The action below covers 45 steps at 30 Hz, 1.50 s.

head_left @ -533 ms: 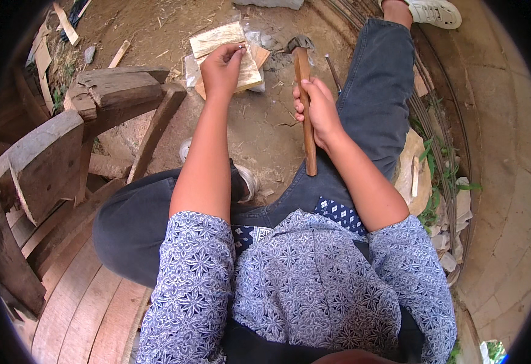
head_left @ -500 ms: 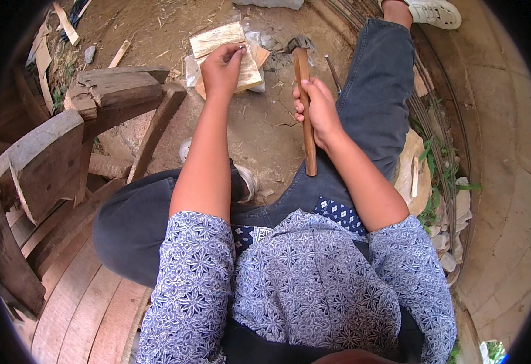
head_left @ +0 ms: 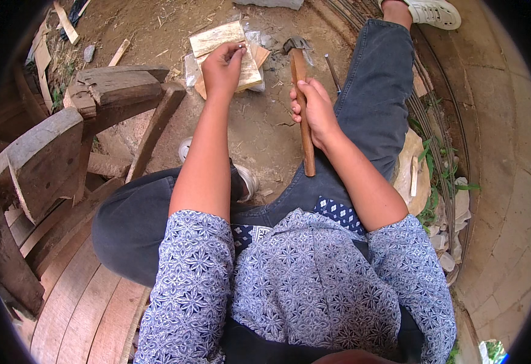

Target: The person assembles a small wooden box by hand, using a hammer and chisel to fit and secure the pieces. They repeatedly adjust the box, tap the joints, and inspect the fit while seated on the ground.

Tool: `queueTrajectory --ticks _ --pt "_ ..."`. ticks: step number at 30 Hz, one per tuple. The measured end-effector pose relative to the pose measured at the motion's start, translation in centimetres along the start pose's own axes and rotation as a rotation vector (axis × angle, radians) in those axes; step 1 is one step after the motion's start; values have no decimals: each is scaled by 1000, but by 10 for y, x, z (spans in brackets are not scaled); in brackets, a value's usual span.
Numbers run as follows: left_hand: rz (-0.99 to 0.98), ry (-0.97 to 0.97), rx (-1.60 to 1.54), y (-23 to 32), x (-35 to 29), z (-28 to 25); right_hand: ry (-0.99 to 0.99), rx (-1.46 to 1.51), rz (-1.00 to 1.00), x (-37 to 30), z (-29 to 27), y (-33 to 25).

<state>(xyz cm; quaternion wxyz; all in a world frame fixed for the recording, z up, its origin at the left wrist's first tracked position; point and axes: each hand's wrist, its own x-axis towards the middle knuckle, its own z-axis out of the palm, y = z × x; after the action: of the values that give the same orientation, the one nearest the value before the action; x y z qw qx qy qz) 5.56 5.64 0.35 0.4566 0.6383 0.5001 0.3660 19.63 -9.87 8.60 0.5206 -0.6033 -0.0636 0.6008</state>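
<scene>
My left hand point(head_left: 221, 70) is closed in a pinch over a pale wooden block point(head_left: 220, 37). Between its thumb and forefinger a nail point(head_left: 241, 46) shows only as a small bright head; the rest is hidden by my fingers. The block lies on other wood pieces and clear plastic on the ground. My right hand point(head_left: 315, 109) is wrapped round the wooden handle of a claw hammer point(head_left: 304, 134). Its dark metal head points away from me, to the right of the block and apart from it.
Stacked timber point(head_left: 125, 91) and planks point(head_left: 80, 303) stand at my left. A thin metal rod point(head_left: 333, 71) lies beside my outstretched right leg point(head_left: 374, 97). Long steel bars point(head_left: 441, 121) run along the right, near stones point(head_left: 410, 164). A grey stone point(head_left: 89, 53) lies at the far left.
My right hand and the hammer have shifted slightly to the left. My left hand keeps its pinch at the block, almost unmoved.
</scene>
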Motion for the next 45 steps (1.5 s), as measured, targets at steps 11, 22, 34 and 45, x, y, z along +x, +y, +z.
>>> queueTrajectory --ticks 11,22,34,45 --pt "10 0 10 -3 0 1 -2 -15 8 -2 2 -1" --pt "14 -6 60 -2 -1 0 -15 -24 11 -1 3 3" --pt "12 -27 132 0 -1 -1 -30 -139 -18 -1 7 5" --pt "-21 -33 28 8 -4 -2 -175 -466 -535 -26 52 -36"
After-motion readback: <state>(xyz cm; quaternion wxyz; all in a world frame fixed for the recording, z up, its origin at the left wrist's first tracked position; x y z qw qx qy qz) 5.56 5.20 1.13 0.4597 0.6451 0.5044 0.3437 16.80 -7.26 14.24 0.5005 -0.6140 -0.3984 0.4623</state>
